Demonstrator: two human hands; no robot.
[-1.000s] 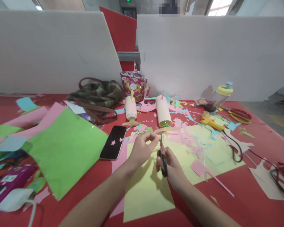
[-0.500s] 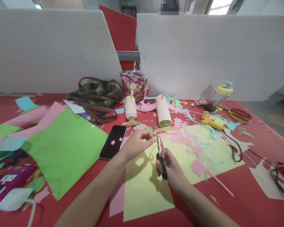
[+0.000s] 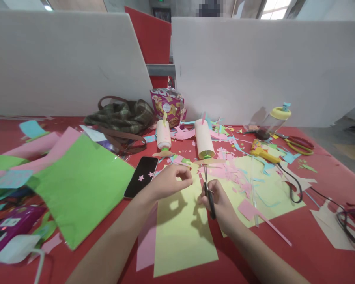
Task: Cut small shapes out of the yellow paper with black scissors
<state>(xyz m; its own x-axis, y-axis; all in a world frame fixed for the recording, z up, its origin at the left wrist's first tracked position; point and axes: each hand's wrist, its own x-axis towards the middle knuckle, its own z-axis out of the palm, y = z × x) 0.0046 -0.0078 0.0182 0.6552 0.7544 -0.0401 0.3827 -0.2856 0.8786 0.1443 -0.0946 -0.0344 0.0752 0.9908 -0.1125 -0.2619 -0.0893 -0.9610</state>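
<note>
My right hand grips black-handled scissors, their blades pointing away from me over the yellow paper. To the left, my left hand is curled with thumb and forefinger pinched together; anything between the fingertips is too small to make out. Beneath both hands lies a pale yellow sheet, with a pink sheet partly under it. Beyond the scissor tips stands a cream paper-wrapped cylinder with a green part at its base, and a smaller cylinder stands left of it. The hands are apart.
A phone bearing two pink stars and a green sheet lie left. A yellow glue gun, its cord, red-and-yellow-handled scissors and a clear bottle are at right. Paper scraps cover the red table further back.
The scissors in my right hand have moved right, away from my left hand, and now point straighter ahead. My left hand has shifted slightly left and down, still pinched.
</note>
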